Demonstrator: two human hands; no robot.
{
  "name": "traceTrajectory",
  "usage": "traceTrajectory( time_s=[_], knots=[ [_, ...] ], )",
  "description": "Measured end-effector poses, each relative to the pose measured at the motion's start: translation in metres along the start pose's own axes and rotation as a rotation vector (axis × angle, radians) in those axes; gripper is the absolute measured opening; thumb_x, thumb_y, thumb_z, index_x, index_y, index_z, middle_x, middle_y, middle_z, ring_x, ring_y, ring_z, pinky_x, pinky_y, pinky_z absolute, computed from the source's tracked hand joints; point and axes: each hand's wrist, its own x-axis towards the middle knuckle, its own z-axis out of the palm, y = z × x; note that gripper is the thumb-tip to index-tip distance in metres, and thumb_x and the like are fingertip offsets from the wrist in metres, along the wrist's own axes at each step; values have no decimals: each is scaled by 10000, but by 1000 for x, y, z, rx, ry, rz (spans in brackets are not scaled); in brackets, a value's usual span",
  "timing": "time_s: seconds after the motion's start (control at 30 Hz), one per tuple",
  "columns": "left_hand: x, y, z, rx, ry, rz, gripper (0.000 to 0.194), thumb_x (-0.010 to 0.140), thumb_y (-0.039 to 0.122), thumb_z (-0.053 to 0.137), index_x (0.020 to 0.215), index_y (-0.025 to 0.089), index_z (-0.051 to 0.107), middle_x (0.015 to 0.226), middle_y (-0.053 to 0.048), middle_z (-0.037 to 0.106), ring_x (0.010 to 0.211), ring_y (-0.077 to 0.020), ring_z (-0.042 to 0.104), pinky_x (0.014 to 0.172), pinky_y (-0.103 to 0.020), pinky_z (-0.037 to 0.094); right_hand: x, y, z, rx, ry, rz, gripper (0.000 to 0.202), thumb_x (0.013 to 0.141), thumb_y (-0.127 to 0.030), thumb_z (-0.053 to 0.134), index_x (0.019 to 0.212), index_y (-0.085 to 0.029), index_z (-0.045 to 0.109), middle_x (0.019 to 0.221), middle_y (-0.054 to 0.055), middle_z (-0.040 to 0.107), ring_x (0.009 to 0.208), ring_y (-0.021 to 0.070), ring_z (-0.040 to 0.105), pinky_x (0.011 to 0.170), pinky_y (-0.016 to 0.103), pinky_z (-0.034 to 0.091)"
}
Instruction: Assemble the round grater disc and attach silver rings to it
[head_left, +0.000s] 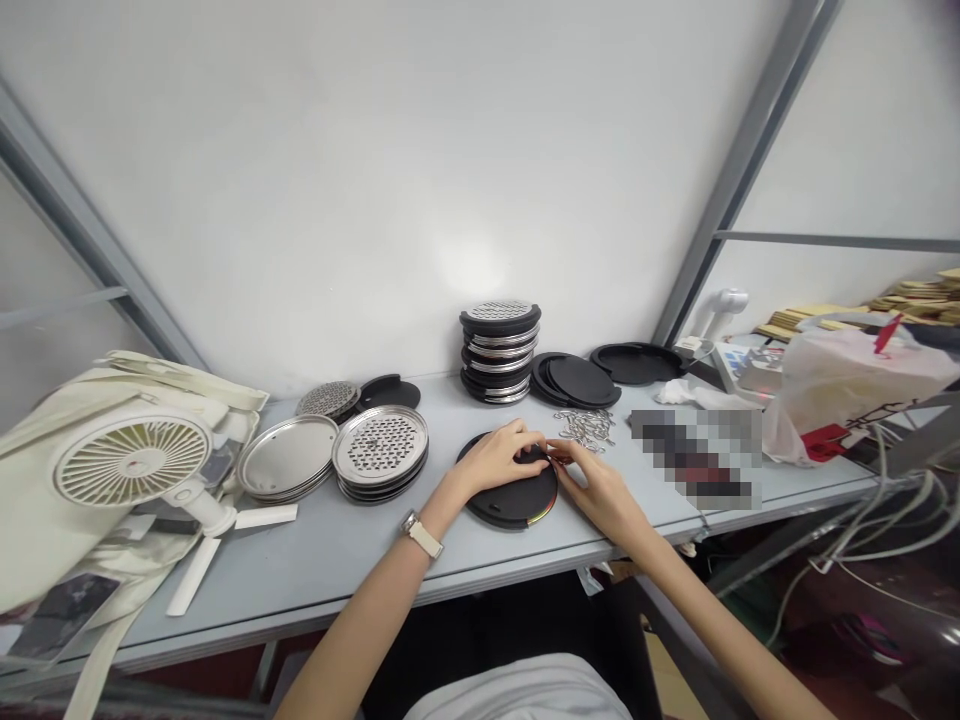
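A round black disc lies flat on the table in front of me, with a shiny coloured strip on its near right rim. My left hand rests over its top, thumb and curled fingers gripping it near the right side. At that same right edge, the bent fingers of my right hand pinch together close to the left fingertips; anything between them is too small to make out. Just beyond the right hand lies a loose pile of small bent metal pieces.
A tall stack of black and silver discs stands by the wall, beside black round covers and a black tray. Leftward are perforated metal discs, plain silver plates and a white fan. A plastic bag sits right.
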Motion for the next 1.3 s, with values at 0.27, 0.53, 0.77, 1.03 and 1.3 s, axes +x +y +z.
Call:
traceTrajectory(
  time_s=[0.27,0.53,0.77,1.03,1.3],
  knots=[
    [1,-2,0,2,-10,43,192,834,377,525,915,212,581,911,-4,486,764,-116,509,730,-236,419,3,3,-1,60,14,-19,210,907,-252,446,1103,-207,505,1011,86,599,908,213,596,824,363,484],
    [2,-5,0,-11,-16,44,194,823,380,532,908,211,572,901,-3,488,780,-121,499,731,-241,413,4,19,-1,340,-99,180,244,903,-375,480,1058,-201,550,814,35,616,759,179,595,729,308,492],
    [1,-4,1,-35,-1,21,234,807,381,549,973,215,547,913,-7,508,783,-125,501,723,-248,418,6,20,-2,470,-153,255,348,872,-420,531,1103,-169,596,756,20,578,709,156,539,672,278,454],
    [1,-4,2,-39,12,23,294,803,373,561,1060,229,557,961,-18,519,846,-140,526,763,-256,432,6,19,-5,504,-153,271,359,847,-437,566,1064,-154,609,703,5,551,652,139,503,627,264,435],
    [3,-10,7,-93,18,28,315,799,356,578,1084,222,582,1016,-27,530,839,-128,540,795,-261,445,6,18,-3,539,-109,273,297,803,-464,617,829,-171,574,735,16,578,635,127,510,582,237,421]
  ],
)
